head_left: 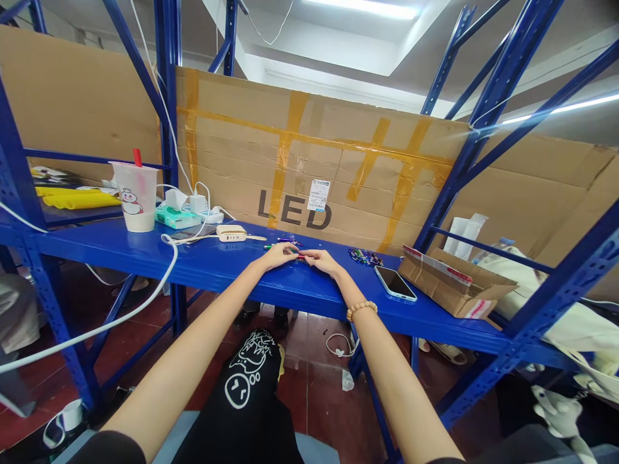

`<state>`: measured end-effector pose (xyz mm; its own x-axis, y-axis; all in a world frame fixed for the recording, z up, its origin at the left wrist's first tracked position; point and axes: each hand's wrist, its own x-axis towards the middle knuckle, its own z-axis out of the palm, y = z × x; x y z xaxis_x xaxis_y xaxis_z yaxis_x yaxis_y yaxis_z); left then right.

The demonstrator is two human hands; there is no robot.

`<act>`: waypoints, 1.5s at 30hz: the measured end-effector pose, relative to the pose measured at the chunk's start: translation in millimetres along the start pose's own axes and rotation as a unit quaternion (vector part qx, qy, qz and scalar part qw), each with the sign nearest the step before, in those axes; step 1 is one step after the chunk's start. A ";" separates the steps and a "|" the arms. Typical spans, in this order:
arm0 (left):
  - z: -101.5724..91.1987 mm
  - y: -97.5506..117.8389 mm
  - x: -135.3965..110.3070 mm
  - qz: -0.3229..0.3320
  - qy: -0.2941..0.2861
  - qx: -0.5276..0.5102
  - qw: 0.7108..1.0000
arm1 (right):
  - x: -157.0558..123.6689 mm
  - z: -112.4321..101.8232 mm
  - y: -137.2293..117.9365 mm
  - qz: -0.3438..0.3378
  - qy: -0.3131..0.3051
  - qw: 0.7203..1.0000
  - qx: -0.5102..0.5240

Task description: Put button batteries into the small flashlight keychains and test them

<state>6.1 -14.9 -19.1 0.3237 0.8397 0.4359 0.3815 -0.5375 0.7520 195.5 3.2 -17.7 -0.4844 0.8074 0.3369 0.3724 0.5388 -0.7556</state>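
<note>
Blue metal surface [207, 267] is touched by left grip [278, 256] and right grip [323, 262], both curled inward around a small red item [302, 257], though holding cannot be seen clearly.

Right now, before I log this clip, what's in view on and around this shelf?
Blue steel shelf: 1, blue, across the view.
Plastic cup with red straw: 1, translucent white, shelf left.
Corrugated cardboard sheet printed LED: 1, tan with orange tape, behind the shelf.
Tissue pack: 1, green and white, beside the cup.
Smartphone: 1, pale blue edge, right of the hands.
Opened cardboard box: 1, tan, shelf right.
Small beaded pieces: a cluster, dark blue, beyond the right hand.
Small coloured items: a few, red and green, at the hands.
Left hand: 1, on the shelf.
Right hand: 1, on the shelf, bead bracelet at the wrist.
</note>
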 end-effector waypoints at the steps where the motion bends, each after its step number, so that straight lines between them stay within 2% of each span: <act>1: -0.5 -0.6 -0.1 0.006 0.002 0.019 1.000 | 0.3 0.0 0.3 -0.004 0.005 1.000 -0.002; 4: -3.0 -1.9 0.2 0.020 0.004 0.078 0.997 | 1.0 -1.5 2.3 -0.015 0.034 0.999 -0.015; 9: -4.9 -2.7 0.9 0.004 0.020 0.148 0.989 | 1.3 -6.4 8.9 -0.020 0.105 0.994 -0.035; 12: -3.6 -4.2 1.2 0.018 0.040 0.178 0.983 | 0.9 -5.1 7.2 -0.027 0.093 0.995 -0.030; 15: -2.9 -5.7 1.4 0.059 0.017 0.191 0.980 | 0.4 -0.8 0.6 -0.029 0.060 0.998 -0.019; 17: -3.4 -5.8 1.1 0.064 -0.001 0.187 0.980 | 0.1 1.0 -3.1 -0.023 0.059 0.998 -0.021; 19: -4.4 -5.1 0.5 0.036 0.002 0.182 0.983 | 0.1 0.2 -4.0 -0.010 0.079 0.996 -0.035; 22: -5.9 -3.4 -1.5 -0.033 0.052 0.207 0.976 | -0.1 -4.7 1.2 0.024 0.128 0.989 -0.075; 25: -5.7 -2.1 -3.8 -0.111 0.120 0.270 0.949 | -1.1 -10.2 10.3 0.071 0.166 0.975 -0.130; 27: -4.9 -1.2 -4.8 -0.144 0.145 0.294 0.934 | -1.9 -12.1 15.0 0.098 0.174 0.966 -0.164; 31: -4.3 2.8 -5.3 -0.146 0.156 0.295 0.931 | -3.0 -11.4 16.3 0.125 0.169 0.955 -0.209; 34: -5.5 7.0 -4.9 -0.108 0.166 0.280 0.939 | -4.2 -10.0 12.7 0.134 0.161 0.951 -0.227; 39: -7.7 10.1 -3.5 -0.033 0.131 0.215 0.967 | -7.6 -9.5 6.5 0.138 0.149 0.948 -0.245; 45: -7.1 11.1 -4.1 -0.034 0.061 0.164 0.984 | -10.6 -10.2 0.3 0.140 0.140 0.948 -0.251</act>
<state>2.8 -23.8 -9.0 0.1894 0.8664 0.4620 0.6632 -0.4598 0.5905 208.8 -2.7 -15.8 -0.1089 0.9298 0.3515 0.8190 0.2844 -0.4984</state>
